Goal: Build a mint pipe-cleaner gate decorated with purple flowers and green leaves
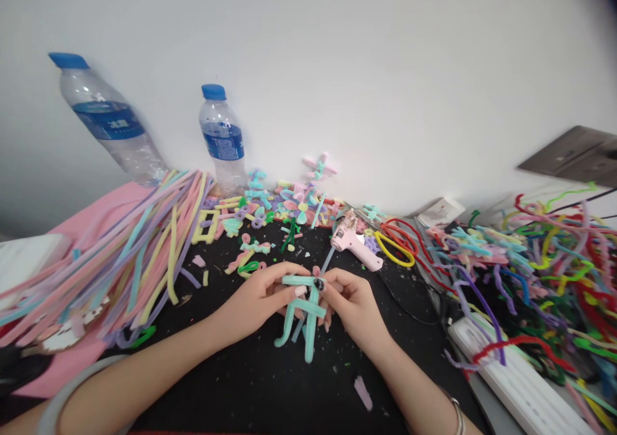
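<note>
A mint-green pipe-cleaner shape [310, 338] of crossed bars and legs hangs over the black mat, held at its upper part by both hands. My left hand [267, 293] pinches its left side, thumb in front and the other fingers behind. On the right side, my right hand [354, 297] grips it near the top bar with thumb and fingers. The legs point down toward me, one of them curving left. Just beyond the hands lies a pink glue gun [357, 248], a translucent glue stick [328, 259] reaching from it toward my fingers. Some fingertips are hidden behind the shape.
Pastel pipe cleaners [159, 248] lie bundled at left. Small finished pipe-cleaner pieces [255, 216] crowd the wall side, near two bottles [222, 139] [113, 120]. At right are a white power strip [515, 377], a black cord [409, 310] and tangled colourful pipe cleaners [544, 261].
</note>
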Available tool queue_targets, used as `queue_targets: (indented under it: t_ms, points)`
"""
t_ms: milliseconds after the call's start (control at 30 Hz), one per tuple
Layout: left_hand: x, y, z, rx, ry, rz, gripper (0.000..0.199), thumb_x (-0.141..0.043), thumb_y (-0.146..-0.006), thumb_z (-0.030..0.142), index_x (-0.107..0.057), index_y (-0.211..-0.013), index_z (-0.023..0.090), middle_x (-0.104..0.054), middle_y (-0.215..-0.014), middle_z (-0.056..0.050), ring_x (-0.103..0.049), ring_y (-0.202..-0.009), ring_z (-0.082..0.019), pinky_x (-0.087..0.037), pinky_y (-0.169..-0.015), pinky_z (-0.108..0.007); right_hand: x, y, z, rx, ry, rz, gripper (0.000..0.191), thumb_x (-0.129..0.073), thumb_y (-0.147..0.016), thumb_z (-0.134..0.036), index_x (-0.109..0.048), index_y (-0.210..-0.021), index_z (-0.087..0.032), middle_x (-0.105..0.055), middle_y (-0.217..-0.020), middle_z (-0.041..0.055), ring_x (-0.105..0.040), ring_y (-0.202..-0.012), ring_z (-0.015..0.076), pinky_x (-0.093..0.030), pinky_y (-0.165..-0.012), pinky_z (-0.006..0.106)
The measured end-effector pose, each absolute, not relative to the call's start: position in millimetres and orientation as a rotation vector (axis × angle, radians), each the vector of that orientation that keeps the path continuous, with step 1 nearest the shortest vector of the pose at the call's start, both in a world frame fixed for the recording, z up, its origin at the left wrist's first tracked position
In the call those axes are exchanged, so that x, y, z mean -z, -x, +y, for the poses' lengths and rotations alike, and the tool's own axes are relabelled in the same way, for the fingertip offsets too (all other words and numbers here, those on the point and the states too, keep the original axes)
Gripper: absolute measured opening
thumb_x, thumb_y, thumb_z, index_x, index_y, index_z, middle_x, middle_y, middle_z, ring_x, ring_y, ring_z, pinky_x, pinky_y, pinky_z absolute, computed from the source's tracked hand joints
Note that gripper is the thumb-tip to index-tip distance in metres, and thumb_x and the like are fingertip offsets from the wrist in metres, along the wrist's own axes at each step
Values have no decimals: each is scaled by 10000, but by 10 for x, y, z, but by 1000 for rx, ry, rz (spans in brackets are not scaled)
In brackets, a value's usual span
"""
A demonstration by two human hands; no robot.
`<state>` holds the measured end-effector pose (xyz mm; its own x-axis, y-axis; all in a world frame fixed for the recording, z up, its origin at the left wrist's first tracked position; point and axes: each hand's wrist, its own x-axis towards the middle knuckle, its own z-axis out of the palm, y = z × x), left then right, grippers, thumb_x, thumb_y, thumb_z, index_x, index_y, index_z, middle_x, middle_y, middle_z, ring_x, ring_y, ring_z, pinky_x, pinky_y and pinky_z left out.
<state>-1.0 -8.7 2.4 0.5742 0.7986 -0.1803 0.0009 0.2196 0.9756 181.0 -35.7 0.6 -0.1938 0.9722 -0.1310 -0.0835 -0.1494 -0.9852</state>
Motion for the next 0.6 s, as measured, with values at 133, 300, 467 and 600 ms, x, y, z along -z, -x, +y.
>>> queue_targets:
  t_ms: [133, 300, 467, 600]
  points:
    - [16, 10, -79, -672, -1274, 806, 216, -539, -863, 317, -577, -1047, 209, -616, -914, -22, -646, -713, -153, -551, -644, -279, 7, -1806, -344, -1622, 1048, -1124, 223, -714, -728, -323, -596, -806, -151, -645, -569, -15, -594, -423, 105, -456, -365, 168]
    - [24, 12, -64, -695, -1130, 775, 174, -475, -908, 329, -545, -1016, 212, -515, -735, 37, -516, -541, -66, -452, -545, -191, -6, -1815, -331, -1659, 989, -1043, 181, -715, -730, -265, -581, -783, -155, -618, -567, -33, -564, -424, 82, -463, -370, 157]
    - [-5, 45, -5, -702, -757, 616, 136, -438, -922, 287, -533, -971, 203, -437, -777, 40, -373, -471, -21, -395, -515, -184, -29, -1866, -314, -1621, 977, -993, 178, -698, -749, -251, -548, -756, -156, -668, -707, 9, -553, -451, 66, -446, -367, 146]
    - [0, 103, 42, -584, -535, 518, 246, -393, -924, 373, -529, -906, 169, -398, -749, 32, -268, -429, -19, -295, -413, -161, -17, -1910, -299, -1583, 992, -1007, 226, -686, -765, -276, -491, -723, -169, -659, -641, -2, -505, -377, 54, -410, -347, 150]
